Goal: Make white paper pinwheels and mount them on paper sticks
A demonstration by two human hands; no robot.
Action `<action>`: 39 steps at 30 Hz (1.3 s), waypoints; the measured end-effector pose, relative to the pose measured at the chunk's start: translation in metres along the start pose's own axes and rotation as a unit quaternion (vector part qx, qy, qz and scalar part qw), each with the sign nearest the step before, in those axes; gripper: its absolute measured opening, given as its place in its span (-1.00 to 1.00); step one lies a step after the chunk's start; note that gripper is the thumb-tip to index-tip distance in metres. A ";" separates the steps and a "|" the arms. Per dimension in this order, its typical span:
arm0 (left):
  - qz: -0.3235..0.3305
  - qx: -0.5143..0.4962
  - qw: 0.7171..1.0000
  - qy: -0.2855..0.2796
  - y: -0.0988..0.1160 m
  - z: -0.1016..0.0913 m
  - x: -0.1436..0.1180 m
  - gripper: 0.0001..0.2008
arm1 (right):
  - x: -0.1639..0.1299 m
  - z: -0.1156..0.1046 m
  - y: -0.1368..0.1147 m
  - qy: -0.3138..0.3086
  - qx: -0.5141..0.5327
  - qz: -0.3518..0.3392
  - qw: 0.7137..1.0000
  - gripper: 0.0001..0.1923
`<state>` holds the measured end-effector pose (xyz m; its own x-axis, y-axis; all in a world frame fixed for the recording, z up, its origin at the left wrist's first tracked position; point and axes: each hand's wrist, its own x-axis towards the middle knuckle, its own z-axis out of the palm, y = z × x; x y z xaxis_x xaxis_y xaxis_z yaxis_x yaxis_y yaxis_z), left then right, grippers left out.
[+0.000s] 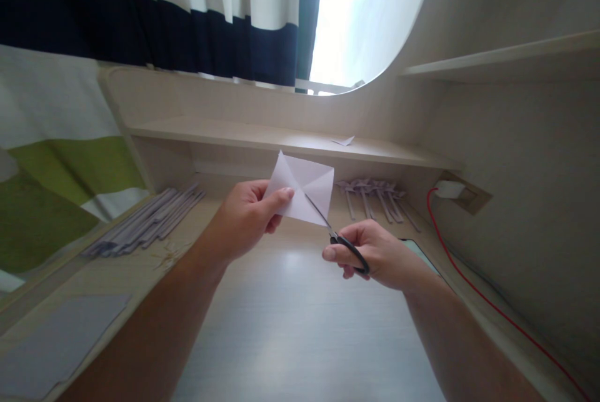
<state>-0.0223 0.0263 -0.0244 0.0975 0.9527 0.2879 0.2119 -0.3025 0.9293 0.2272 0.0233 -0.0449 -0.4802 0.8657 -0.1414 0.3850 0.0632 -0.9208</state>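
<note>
Pale wood runs everywhere we look: a light surface (290,327) below our arms, a shelf (281,139) across the back, a striped curtain (140,20) and a bright window (356,14) above it.

Our left hand (244,217) pinches a white paper square (302,192) by its left corner, thumb on the near face and fingers behind, holding it up in the air over the surface. Our right hand (375,255) is closed through the black handles of the scissors (335,233), whose blades lie along a crease near the paper's lower right corner, pointing toward the centre.

By our judgement the folding is done: the square shows creases crossing at its middle. The cutting looks barely begun, since we can make out only this one cut in progress and the other corners seem whole.

Finished paper pinwheels (375,192) appear to lie in a row at the back right, and rolled paper sticks (150,221) lie bundled at the left. A grey sheet (60,339) rests at the near left, and a red cable (469,283) runs along the right wall.
</note>
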 end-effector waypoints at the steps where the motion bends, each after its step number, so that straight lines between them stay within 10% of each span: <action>1: 0.000 0.000 1.000 0.000 0.000 0.000 0.000 -0.56 | 0.000 0.000 0.000 0.001 0.000 0.000 1.000 -0.52; 31: 0.010 0.016 0.995 0.097 -0.004 -0.018 0.006 -0.62 | -0.016 -0.040 -0.006 -0.005 -0.090 0.007 0.996 -0.51; 36: 0.004 0.065 0.996 -0.066 0.003 -0.013 -0.002 -0.66 | -0.005 -0.037 0.002 0.201 0.009 -0.091 0.975 -0.53; 39: -0.019 0.055 0.978 -0.202 0.004 -0.009 -0.006 -0.70 | 0.003 -0.023 0.004 0.198 0.072 -0.115 0.971 -0.58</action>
<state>-0.0306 0.0195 -0.0200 0.4589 0.8806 0.1182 0.3241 -0.2898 0.9005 0.2457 0.0377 -0.0410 -0.1889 0.9619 0.1978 0.1753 0.2312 -0.9570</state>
